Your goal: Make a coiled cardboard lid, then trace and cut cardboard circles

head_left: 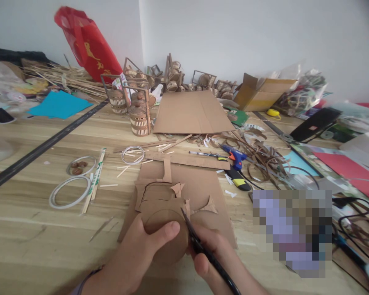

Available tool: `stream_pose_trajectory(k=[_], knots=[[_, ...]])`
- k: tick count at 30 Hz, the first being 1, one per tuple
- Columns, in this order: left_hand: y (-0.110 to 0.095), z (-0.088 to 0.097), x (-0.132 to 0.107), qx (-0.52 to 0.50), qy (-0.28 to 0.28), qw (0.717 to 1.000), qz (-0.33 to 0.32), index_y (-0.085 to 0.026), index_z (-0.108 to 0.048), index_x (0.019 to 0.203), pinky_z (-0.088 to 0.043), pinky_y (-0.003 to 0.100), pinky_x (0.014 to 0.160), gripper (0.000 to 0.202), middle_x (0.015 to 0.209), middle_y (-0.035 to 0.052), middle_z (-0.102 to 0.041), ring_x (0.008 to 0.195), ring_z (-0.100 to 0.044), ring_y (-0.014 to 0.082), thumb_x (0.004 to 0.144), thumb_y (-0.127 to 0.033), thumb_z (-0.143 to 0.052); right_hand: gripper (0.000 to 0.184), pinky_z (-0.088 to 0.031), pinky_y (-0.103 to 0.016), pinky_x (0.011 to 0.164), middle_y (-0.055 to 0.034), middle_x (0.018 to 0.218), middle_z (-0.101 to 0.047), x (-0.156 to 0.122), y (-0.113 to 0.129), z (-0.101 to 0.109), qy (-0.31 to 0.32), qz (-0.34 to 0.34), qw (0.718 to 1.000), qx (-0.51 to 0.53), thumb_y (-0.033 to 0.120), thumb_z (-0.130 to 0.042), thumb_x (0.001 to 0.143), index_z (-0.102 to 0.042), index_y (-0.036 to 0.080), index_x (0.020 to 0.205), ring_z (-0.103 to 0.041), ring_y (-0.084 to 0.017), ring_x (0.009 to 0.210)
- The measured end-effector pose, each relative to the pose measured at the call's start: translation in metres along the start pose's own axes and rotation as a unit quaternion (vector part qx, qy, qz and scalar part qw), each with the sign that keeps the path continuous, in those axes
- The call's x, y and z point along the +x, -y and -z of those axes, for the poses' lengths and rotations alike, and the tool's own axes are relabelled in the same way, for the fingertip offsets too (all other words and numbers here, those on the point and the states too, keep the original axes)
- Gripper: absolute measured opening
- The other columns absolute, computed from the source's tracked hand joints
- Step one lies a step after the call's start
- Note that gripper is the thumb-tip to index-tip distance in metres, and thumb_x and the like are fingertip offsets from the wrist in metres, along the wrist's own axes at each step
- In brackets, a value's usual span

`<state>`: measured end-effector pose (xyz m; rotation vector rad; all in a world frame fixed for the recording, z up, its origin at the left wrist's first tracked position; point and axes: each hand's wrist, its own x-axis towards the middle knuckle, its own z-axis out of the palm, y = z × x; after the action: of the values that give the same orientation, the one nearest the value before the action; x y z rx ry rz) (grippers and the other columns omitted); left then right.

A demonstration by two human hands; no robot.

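Observation:
My left hand (138, 250) grips a round cardboard disc (167, 233), thumb pressed on its top face. My right hand (217, 262) is closed round black scissors (199, 246) whose blades point up at the disc's right edge. Both hands work over a flat cardboard sheet (203, 192) on the wooden table (33, 237). Cut cardboard scraps (160, 190) lie just beyond the disc, with a small pointed offcut (209, 205) to its right.
A blue glue gun (235, 157) and a yellow-black knife (240, 182) lie right of the sheet amid curled cardboard strips (264, 157). White rings (69, 191), chopsticks (94, 180), a large cardboard panel (192, 111), woven baskets (139, 116) and a red bag (89, 45) sit further back.

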<state>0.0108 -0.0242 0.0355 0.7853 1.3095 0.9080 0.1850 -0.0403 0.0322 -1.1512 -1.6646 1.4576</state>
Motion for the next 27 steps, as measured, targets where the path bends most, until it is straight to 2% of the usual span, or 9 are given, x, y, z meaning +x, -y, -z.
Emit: stream_pose_trajectory(k=[4, 10, 15, 20, 24, 27], knots=[[-0.0032, -0.001, -0.0014, -0.001, 0.002, 1.0, -0.009, -0.024, -0.073, 0.104, -0.054, 0.037, 0.097, 0.041, 0.105, 0.0025, -0.079, 0.119, -0.064, 0.0312, 0.066, -0.04, -0.078, 0.072, -0.02, -0.025, 0.052, 0.0047, 0.066, -0.033, -0.0009, -0.001, -0.0002, -0.002, 0.007, 1.0, 0.001, 0.09, -0.043, 0.079, -0.044, 0.019, 0.073, -0.029, -0.01, 0.06], [-0.0005, 0.0016, 0.0003, 0.016, 0.011, 1.0, -0.018, -0.026, -0.074, 0.103, -0.056, 0.037, 0.094, 0.038, 0.102, 0.0022, -0.08, 0.107, -0.07, 0.0293, 0.068, -0.04, -0.077, 0.072, -0.02, -0.024, 0.051, 0.0047, 0.065, -0.034, -0.0002, -0.0059, 0.002, 0.011, 0.008, 1.0, -0.013, 0.09, -0.042, 0.08, -0.045, 0.018, 0.073, -0.031, -0.01, 0.059], [-0.0001, 0.0029, 0.002, 0.022, 0.009, 0.999, -0.023, -0.028, -0.076, 0.101, -0.056, 0.037, 0.095, 0.035, 0.101, 0.0011, -0.08, 0.105, -0.071, 0.029, 0.068, -0.04, -0.078, 0.073, -0.021, -0.024, 0.051, 0.004, 0.066, -0.033, 0.0005, -0.0033, 0.0034, 0.009, 0.002, 1.0, -0.024, 0.091, -0.041, 0.079, -0.045, 0.018, 0.072, -0.031, -0.011, 0.061], [-0.0012, 0.0024, 0.0035, 0.009, 0.008, 1.0, -0.017, -0.029, -0.074, 0.108, -0.054, 0.038, 0.099, 0.041, 0.102, 0.0005, -0.08, 0.105, -0.072, 0.0287, 0.069, -0.039, -0.077, 0.073, -0.021, -0.025, 0.051, 0.0038, 0.065, -0.034, 0.0005, -0.0016, 0.0013, 0.006, 0.001, 1.0, -0.028, 0.091, -0.039, 0.079, -0.044, 0.019, 0.07, -0.032, -0.011, 0.06], [-0.0004, 0.0026, 0.005, 0.006, -0.011, 1.0, -0.013, -0.028, -0.073, 0.11, -0.052, 0.039, 0.102, 0.044, 0.106, 0.0018, -0.079, 0.112, -0.069, 0.0296, 0.069, -0.042, -0.078, 0.073, -0.02, -0.025, 0.052, 0.0048, 0.065, -0.031, 0.0005, -0.001, -0.0001, 0.001, -0.001, 1.0, -0.024, 0.091, -0.04, 0.079, -0.043, 0.019, 0.07, -0.029, -0.011, 0.06], [0.0005, 0.0035, 0.0056, 0.004, -0.008, 1.0, -0.007, -0.027, -0.074, 0.104, -0.052, 0.04, 0.101, 0.039, 0.105, 0.0019, -0.079, 0.114, -0.068, 0.0303, 0.069, -0.043, -0.079, 0.073, -0.019, -0.025, 0.051, 0.0046, 0.064, -0.031, 0.0005, 0.0005, -0.0001, 0.004, -0.007, 1.0, -0.014, 0.092, -0.042, 0.077, -0.043, 0.019, 0.07, -0.029, -0.011, 0.059]])
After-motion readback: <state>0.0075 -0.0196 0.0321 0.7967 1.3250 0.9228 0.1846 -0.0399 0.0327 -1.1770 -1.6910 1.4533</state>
